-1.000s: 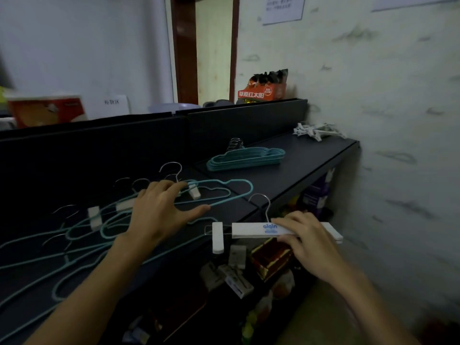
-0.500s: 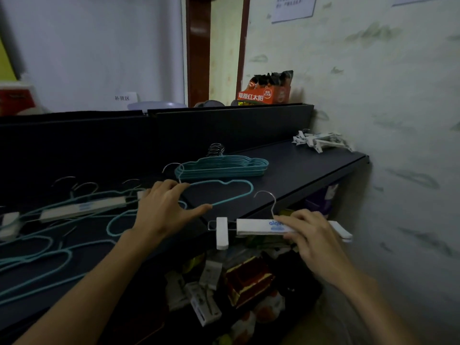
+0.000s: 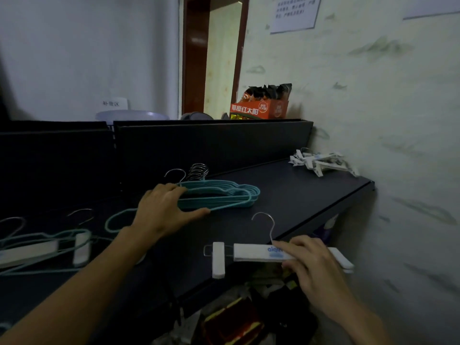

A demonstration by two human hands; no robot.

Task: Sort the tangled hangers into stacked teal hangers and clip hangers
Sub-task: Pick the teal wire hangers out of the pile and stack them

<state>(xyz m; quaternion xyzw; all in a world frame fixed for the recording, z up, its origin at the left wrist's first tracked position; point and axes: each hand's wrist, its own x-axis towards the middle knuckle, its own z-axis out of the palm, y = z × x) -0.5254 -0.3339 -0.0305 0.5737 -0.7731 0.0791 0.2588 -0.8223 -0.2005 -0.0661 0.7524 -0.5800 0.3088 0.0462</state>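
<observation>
While the long black metal shelf carries everything, the neat stack of teal wire hangers at its middle serves as the landmark. To the left of that stack lies the tangled heap of teal hangers and white clip hangers, unsorted. Far to the right of the stack, by the wall, sits the small pile of white plastic clip hangers, so the two sorts seem to be kept well apart on purpose. Behind the stack, above the shelf's back panel, stands an orange snack box.

Resting on the left end of the stack, the left hand has its fingers curled over a teal hanger with the thumb stretched along the front edge, probably laying it onto the stack and squaring it up. In front of the stack, off the shelf's edge, the right hand pinches a single white clip hanger with a silver hook by its bar, held level, likely bound for the far pile.
</observation>
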